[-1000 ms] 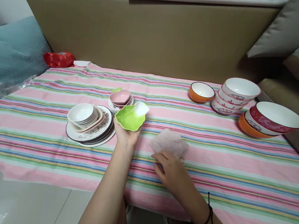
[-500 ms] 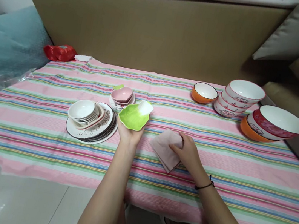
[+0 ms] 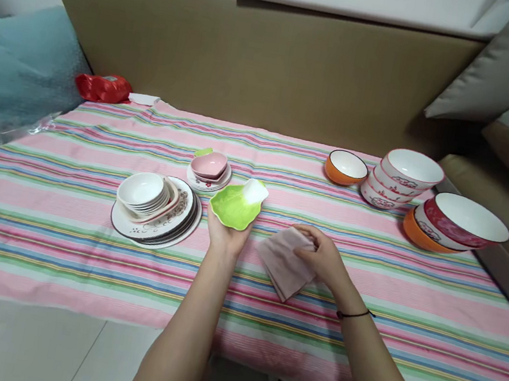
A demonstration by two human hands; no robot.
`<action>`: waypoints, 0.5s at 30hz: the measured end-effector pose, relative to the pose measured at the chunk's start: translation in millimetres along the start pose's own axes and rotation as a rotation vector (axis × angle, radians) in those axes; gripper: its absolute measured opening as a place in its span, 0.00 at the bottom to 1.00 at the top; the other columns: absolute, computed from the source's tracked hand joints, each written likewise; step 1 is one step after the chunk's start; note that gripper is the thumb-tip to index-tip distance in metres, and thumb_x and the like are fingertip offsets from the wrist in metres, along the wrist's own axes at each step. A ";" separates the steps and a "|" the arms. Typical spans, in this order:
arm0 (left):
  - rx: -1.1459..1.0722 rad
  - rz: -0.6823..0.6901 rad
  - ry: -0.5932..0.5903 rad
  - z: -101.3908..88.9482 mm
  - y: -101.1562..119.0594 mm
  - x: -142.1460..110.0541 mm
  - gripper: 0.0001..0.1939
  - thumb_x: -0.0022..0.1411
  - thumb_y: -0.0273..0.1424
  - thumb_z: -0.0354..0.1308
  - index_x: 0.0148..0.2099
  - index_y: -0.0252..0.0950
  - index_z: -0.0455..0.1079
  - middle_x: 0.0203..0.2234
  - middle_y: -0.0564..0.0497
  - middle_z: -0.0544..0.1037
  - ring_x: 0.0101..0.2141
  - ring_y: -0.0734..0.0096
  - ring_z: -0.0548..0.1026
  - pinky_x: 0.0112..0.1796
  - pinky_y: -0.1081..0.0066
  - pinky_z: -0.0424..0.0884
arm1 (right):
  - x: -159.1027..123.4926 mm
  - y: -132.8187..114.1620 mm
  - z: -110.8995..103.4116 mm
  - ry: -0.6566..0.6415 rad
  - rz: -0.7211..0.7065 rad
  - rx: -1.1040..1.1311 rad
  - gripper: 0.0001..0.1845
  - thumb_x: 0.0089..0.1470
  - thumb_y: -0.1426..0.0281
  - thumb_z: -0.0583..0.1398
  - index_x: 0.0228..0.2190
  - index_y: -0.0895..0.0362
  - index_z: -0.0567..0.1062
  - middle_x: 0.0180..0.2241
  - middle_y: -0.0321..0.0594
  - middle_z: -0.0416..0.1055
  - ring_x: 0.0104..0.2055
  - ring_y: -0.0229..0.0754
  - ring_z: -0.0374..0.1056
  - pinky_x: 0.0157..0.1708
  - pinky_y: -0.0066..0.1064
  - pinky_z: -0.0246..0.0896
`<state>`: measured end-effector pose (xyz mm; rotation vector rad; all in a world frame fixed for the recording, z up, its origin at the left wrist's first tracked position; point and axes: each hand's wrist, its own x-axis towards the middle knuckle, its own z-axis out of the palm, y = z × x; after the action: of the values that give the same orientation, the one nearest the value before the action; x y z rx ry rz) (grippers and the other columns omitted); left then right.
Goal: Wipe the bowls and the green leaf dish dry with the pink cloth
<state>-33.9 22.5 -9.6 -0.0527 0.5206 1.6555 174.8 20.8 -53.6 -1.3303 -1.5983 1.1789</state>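
Observation:
My left hand (image 3: 223, 237) holds a green leaf-shaped dish (image 3: 237, 206) from below, just above the striped tablecloth (image 3: 81, 233). My right hand (image 3: 323, 259) grips a folded pink cloth (image 3: 282, 261) that hangs lifted a little off the table, right of the dish. A stack of white plates and small bowls (image 3: 154, 206) stands left of my left hand. A pink heart-shaped dish on saucers (image 3: 210, 169) sits behind it.
An orange bowl (image 3: 345, 167), a stack of white patterned bowls (image 3: 404, 179) and two larger nested bowls (image 3: 455, 223) stand at the far right. A red packet (image 3: 102, 87) lies at the back left. A brown sofa back (image 3: 258, 54) rises behind the table.
My right hand went from lying beside the pink cloth to gripping it and lifting it. The green dish stayed in my left hand and shifted slightly right.

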 end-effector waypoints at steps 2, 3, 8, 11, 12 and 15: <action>-0.001 0.000 -0.009 0.0 -0.2 -0.3 0.19 0.63 0.40 0.47 0.46 0.34 0.73 0.45 0.42 0.78 0.53 0.49 0.71 0.52 0.48 0.66 | -0.3 6.3 -1.5 0.025 -0.050 -0.086 0.22 0.40 0.72 0.62 0.42 0.54 0.75 0.44 0.41 0.76 0.46 0.48 0.70 0.46 0.39 0.64; -0.005 0.004 -0.013 -0.1 -0.3 -0.4 0.19 0.63 0.40 0.48 0.46 0.34 0.73 0.45 0.42 0.78 0.52 0.49 0.71 0.51 0.49 0.67 | -1.0 8.2 -2.6 0.047 -0.058 -0.126 0.20 0.42 0.70 0.63 0.42 0.54 0.75 0.44 0.42 0.76 0.46 0.48 0.70 0.46 0.39 0.64; -0.012 0.015 -0.014 -0.2 -0.2 -0.3 0.19 0.63 0.39 0.48 0.46 0.33 0.73 0.45 0.41 0.78 0.52 0.49 0.72 0.51 0.48 0.67 | -7.0 7.4 -8.3 0.246 -0.091 -0.364 0.08 0.48 0.66 0.61 0.32 0.55 0.77 0.33 0.42 0.77 0.36 0.46 0.72 0.39 0.38 0.65; -0.007 0.003 -0.021 -0.2 -0.4 0.3 0.20 0.63 0.39 0.47 0.46 0.33 0.73 0.46 0.40 0.78 0.53 0.48 0.71 0.52 0.48 0.66 | -11.0 4.2 -6.2 0.208 -0.313 -0.501 0.05 0.50 0.70 0.59 0.27 0.54 0.77 0.34 0.42 0.76 0.40 0.47 0.70 0.43 0.39 0.63; -0.009 0.000 -0.027 -0.3 -0.6 0.5 0.20 0.64 0.39 0.47 0.46 0.33 0.73 0.46 0.41 0.78 0.53 0.49 0.71 0.52 0.48 0.66 | -12.5 3.2 -4.4 0.166 -0.357 -0.524 0.05 0.50 0.71 0.59 0.27 0.54 0.76 0.34 0.42 0.75 0.41 0.47 0.69 0.43 0.39 0.63; -0.013 0.004 -0.025 -0.4 -0.9 1.0 0.19 0.64 0.39 0.47 0.46 0.33 0.73 0.45 0.41 0.78 0.52 0.49 0.71 0.53 0.47 0.65 | -16.6 1.8 1.8 0.041 -0.313 -0.508 0.04 0.51 0.70 0.59 0.29 0.53 0.76 0.34 0.40 0.73 0.38 0.44 0.69 0.37 0.35 0.64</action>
<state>-33.2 23.3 -10.6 -0.0409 0.4910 1.6612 176.9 4.2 -55.5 -1.3244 -2.0707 0.5719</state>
